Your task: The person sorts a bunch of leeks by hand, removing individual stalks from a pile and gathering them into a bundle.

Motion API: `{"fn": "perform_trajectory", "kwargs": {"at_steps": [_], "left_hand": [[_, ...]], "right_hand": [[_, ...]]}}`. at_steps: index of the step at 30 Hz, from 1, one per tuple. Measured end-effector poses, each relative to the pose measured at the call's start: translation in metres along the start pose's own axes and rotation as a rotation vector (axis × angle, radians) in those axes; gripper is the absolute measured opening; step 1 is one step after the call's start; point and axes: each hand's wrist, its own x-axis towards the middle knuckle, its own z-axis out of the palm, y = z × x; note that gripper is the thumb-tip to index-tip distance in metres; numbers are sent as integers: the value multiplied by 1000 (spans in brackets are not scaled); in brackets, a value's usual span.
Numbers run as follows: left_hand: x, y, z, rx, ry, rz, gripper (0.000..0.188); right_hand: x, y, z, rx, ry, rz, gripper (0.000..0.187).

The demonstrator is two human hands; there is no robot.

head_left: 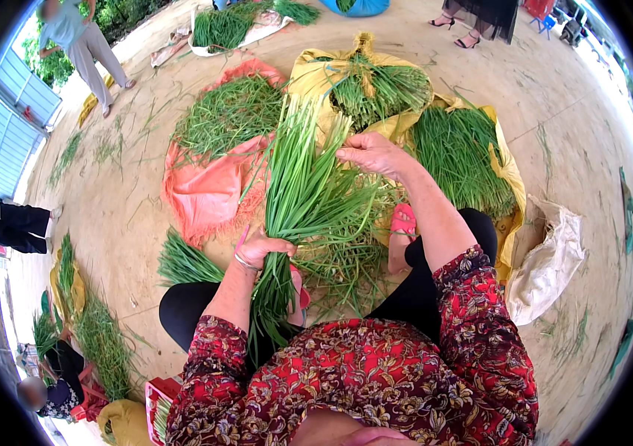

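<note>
My left hand (263, 248) wraps round the leafy middle of a large bunch of garlic chives (305, 186), held upright before me. The pale stalk ends fan out at the top, and the dark leaf tips hang down over my lap. At the right side of the pale ends is my right hand (376, 154), thumb and fingers pinched together. Whatever lies between those fingertips is too small to make out. Below the bunch, loose chives (342, 271) lie on the ground between my feet. A smaller pile of chives (186, 260) rests beside my left knee.
Beyond the bunch, chives lie on a pink sack (208, 189) and yellow sacks (511, 167), with a tied bundle (379, 89) among them. A white sack (548, 264) is on my right. A red crate (159, 398) stands at lower left. Several other people are around.
</note>
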Motion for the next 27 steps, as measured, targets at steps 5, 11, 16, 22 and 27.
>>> {"fn": "perform_trajectory", "kwargs": {"at_steps": [5,11,16,22,27], "left_hand": [[8,-16,-21,-213,-56,-26,43],[8,-13,-19,-123,16,2,47],[11,-14,-21,-99,145,-83,44],[2,0,4,38,113,-39,49],[0,0,8,83,63,-15,50]], "right_hand": [[-9,-6,-11,678,119,-17,19],[-26,-25,-53,1149,57,-485,25],[-29,-41,-33,989,111,-336,19],[-6,-31,43,161,56,0,21],[-4,-15,55,-42,8,-32,11]]}}
